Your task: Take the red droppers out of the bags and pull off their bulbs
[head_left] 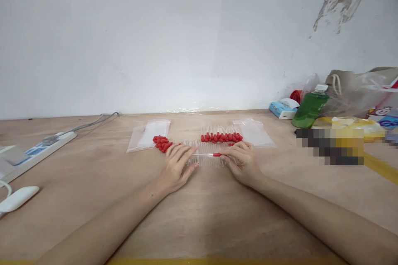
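Between my hands a clear thin tube [205, 155] lies level, with a red cap [217, 155] at its right end. My right hand [244, 161] pinches the red-capped end. My left hand [179, 167] has its fingertips at the tube's left end, thumb and fingers somewhat apart; whether it grips the tube is unclear. Under and behind the tube lies a row of clear tubes [211, 162]. Farther back are several red-tipped pieces [221, 137] with pale stems in a row. A pile of red caps [161, 143] sits behind my left hand.
Clear plastic bags [149, 134] lie at the back left and another bag [256, 133] at the back right. A power strip [40, 153] with a grey cable is on the left. On the right stand a tissue pack [282, 110], a green bottle [310, 107] and yellow packaging [357, 128].
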The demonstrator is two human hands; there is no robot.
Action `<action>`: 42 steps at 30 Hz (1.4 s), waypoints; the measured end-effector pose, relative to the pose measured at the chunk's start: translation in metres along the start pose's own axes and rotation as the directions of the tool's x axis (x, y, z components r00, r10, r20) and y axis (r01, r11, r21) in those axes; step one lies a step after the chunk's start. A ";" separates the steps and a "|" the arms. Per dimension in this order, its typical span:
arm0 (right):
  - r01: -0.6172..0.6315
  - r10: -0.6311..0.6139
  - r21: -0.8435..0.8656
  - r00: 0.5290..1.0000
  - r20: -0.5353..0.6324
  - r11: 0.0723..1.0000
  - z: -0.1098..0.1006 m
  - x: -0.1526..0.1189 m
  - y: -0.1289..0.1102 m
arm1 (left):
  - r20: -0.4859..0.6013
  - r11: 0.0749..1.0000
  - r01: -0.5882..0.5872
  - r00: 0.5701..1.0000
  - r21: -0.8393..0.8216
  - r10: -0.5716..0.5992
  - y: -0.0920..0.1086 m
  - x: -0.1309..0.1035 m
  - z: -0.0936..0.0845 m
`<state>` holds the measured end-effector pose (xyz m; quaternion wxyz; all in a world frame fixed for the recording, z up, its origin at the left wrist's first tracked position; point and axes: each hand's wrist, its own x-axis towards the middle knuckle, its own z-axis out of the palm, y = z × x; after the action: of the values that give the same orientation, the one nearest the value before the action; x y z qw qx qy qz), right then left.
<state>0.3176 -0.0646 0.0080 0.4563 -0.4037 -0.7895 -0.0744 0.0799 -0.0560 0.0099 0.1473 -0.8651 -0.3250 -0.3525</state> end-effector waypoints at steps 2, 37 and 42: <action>0.005 -0.005 0.062 1.000 -0.002 0.998 0.003 -0.006 -0.002 | 0.001 0.995 -0.092 0.996 0.040 0.092 0.010 0.001 0.001; -0.007 0.009 0.047 0.999 -0.031 0.999 -0.009 -0.009 0.040 | -0.088 0.982 0.148 0.984 -0.114 -0.158 -0.027 -0.013 -0.001; -0.230 0.242 0.106 0.964 -0.114 0.967 -0.002 -0.003 0.063 | -0.132 0.976 0.198 0.969 -0.091 -0.209 -0.026 0.002 0.016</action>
<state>0.3644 -0.0259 -0.0090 0.5290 -0.4680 -0.7079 -0.0084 0.0715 -0.0277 0.0003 0.0995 -0.8053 -0.3868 -0.4382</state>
